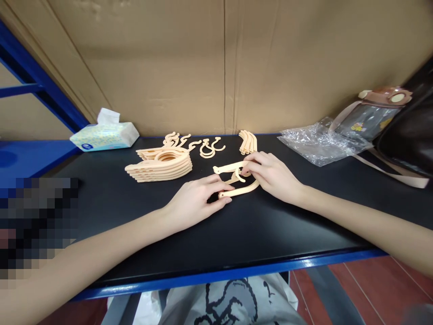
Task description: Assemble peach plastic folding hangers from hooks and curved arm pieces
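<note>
A cream plastic folding hanger [239,192] lies low over the black tabletop between my hands, its two arms spread apart with a hook piece between them. My left hand [194,198] pinches the near arm's left end, thumb in front and fingers behind. From the right, my right hand [270,176] is closed around the other end, where the arms come together; its fingers partly hide that joint. Left of my hands sits a stack of similar hanger pieces [158,172]. Behind are loose hooks [208,152] and a small pile of curved strips [248,142].
A tissue pack [104,136] stands at the back left. Clear plastic wrapping [320,142] and a strapped bottle [368,115] lie at the right beside a dark bag [412,122]. Cardboard [169,58] walls the back; the table's blue edge [237,272] runs in front.
</note>
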Demonstrator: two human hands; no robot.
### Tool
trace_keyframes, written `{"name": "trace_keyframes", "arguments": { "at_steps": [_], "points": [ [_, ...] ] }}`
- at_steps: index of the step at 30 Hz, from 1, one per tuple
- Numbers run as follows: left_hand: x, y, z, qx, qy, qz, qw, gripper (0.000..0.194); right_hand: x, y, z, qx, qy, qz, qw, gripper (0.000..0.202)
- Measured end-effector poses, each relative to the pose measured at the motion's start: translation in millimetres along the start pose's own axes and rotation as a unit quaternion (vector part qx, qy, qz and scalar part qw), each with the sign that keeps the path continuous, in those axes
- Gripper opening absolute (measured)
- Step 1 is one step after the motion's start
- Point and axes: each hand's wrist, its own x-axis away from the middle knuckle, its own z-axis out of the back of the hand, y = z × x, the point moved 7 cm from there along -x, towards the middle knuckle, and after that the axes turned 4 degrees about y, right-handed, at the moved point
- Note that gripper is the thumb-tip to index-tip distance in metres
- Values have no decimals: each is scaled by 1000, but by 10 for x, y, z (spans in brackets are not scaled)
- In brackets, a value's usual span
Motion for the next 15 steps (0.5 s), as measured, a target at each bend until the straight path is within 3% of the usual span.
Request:
{"name": "trace_keyframes", "arguments": {
  "at_steps": [6, 15],
  "points": [
    [1, 4, -4, -12, -10, 5, 1000, 26, 15, -9, -37, 23, -11, 11, 1000, 23],
    [-28, 15, 105, -68, 66, -36, 995, 26, 30, 55, -111, 134, -33, 10, 990, 23]
  ]
}}
